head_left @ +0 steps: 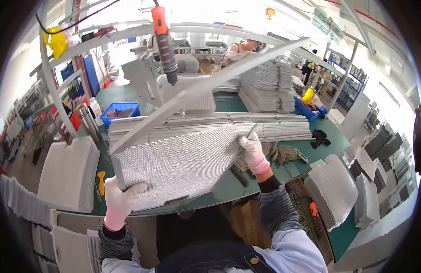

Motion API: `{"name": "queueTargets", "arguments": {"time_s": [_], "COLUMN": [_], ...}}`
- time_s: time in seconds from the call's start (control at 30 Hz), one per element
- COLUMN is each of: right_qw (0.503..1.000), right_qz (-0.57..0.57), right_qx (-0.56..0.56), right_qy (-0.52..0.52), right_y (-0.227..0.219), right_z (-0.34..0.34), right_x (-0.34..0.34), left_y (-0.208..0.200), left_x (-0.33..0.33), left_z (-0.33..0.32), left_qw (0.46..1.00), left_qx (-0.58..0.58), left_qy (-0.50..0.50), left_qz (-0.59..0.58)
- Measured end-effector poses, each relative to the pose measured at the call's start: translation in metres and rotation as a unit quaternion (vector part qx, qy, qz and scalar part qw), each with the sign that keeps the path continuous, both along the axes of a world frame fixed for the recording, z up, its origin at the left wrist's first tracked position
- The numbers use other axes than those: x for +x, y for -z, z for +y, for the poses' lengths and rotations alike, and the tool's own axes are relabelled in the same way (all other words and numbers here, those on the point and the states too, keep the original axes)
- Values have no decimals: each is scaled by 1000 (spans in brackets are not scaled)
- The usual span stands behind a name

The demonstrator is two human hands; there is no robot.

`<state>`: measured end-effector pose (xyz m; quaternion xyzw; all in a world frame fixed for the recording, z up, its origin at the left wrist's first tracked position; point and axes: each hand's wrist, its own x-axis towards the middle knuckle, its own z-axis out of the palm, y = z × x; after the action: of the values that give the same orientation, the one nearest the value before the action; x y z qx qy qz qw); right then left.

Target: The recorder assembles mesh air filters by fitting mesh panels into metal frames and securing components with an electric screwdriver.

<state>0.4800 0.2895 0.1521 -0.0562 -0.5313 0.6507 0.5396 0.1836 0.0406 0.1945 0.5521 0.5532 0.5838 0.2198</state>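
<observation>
Two gloved hands grasp one mesh filter panel (178, 161). Left hand (121, 196) clenches its seven-o'clock corner; right hand (252, 151) pinches the three-o'clock edge.

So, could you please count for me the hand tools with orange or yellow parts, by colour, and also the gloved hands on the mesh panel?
Orange and black power screwdriver hanging overhead: 1
Orange-handled tool at lower right: 1
Yellow-handled tool on the green table: 1
Gloved hands on the mesh panel, left hand and right hand: 2
Total: 5
</observation>
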Motion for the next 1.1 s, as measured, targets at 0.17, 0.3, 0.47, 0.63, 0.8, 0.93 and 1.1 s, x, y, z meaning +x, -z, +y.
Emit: {"name": "queueTargets", "arguments": {"time_s": [0.17, 0.3, 0.47, 0.63, 0.8, 0.93, 1.1], "right_qw": [968, 961, 929, 946, 949, 976, 959], "right_qz": [-203, -259, -363, -321, -315, -200, -283], "right_qx": [127, 97, 60, -37, -19, 8, 29], "right_qy": [-74, 5, 32, -11, -16, -87, 0], "right_y": [-3, -77, -46, -14, -11, -26, -15], "right_z": [9, -56, -70, -70, -68, -65, -42], "right_x": [4, -27, -22, -31, -25, -22, 5], "left_y": [83, 70, 79, 2, -26, -59, -57], "left_x": [-51, -44, -34, -73, -96, -86, -87], "left_z": [4, -21, -52, -42, -25, -2, 46], "left_qw": [994, 987, 994, 986, 961, 885, 892], "left_qx": [39, -5, -80, -78, -149, -285, -148], "left_qy": [-40, -34, -42, -73, 107, 225, 274], "left_qz": [-89, -156, -64, 131, 205, 292, 327]}}
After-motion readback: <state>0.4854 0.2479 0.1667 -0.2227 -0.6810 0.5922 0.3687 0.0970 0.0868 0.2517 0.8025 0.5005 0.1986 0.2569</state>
